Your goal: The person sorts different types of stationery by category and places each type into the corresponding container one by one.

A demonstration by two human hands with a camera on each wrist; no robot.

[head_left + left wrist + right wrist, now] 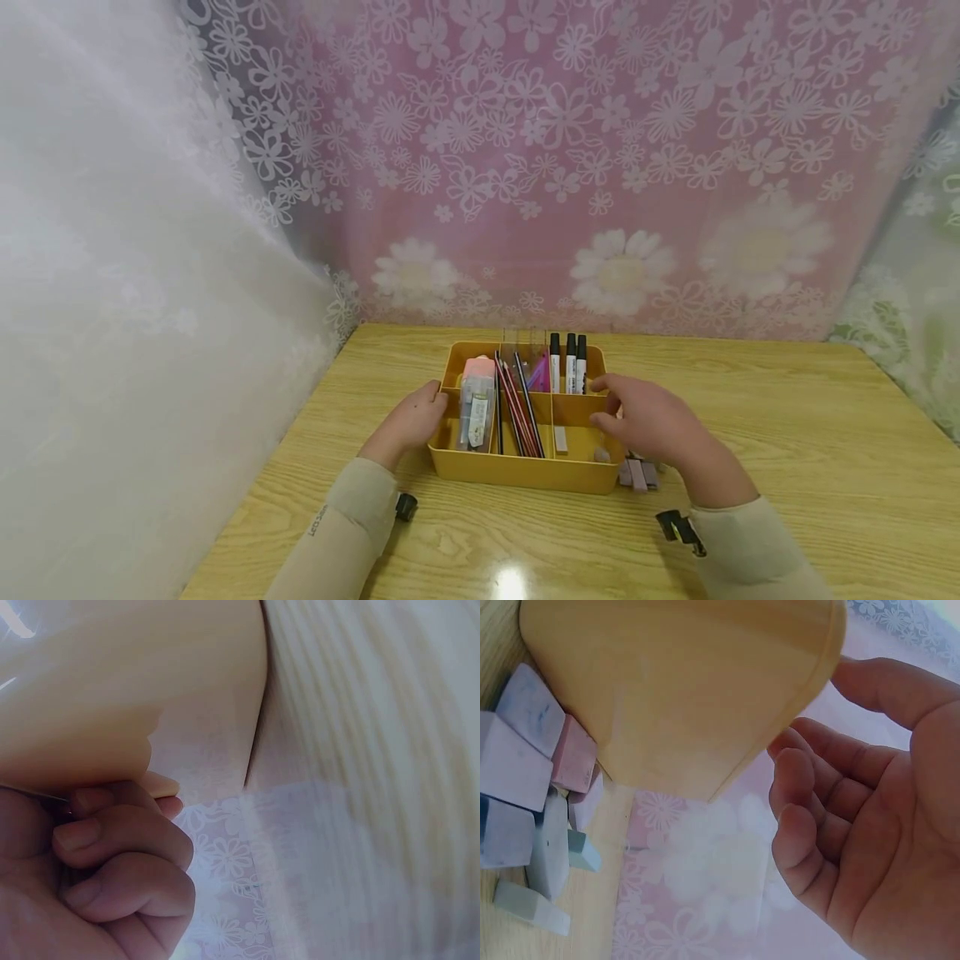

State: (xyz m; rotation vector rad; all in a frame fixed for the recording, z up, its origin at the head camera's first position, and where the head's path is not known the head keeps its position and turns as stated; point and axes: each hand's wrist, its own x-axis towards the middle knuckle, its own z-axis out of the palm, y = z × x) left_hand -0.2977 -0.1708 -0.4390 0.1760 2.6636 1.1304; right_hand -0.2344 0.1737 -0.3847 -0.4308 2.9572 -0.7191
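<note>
A yellow desk organizer sits on the table, divided into compartments. My left hand holds its left rim; in the left wrist view the fingers are curled beside the wall. My right hand reaches over the right rim, its thumb and index fingertips apart above the front right compartment, with nothing visible between them. In the right wrist view its other fingers bend loosely outside the wall, while the thumb tip is hidden behind the rim. A white eraser and a small greyish piece lie in that compartment.
Several erasers lie on the table against the organizer's right side. The organizer holds a pink-topped clear case, several pencils, a purple set square and black-capped markers. A flowered curtain hangs behind the table.
</note>
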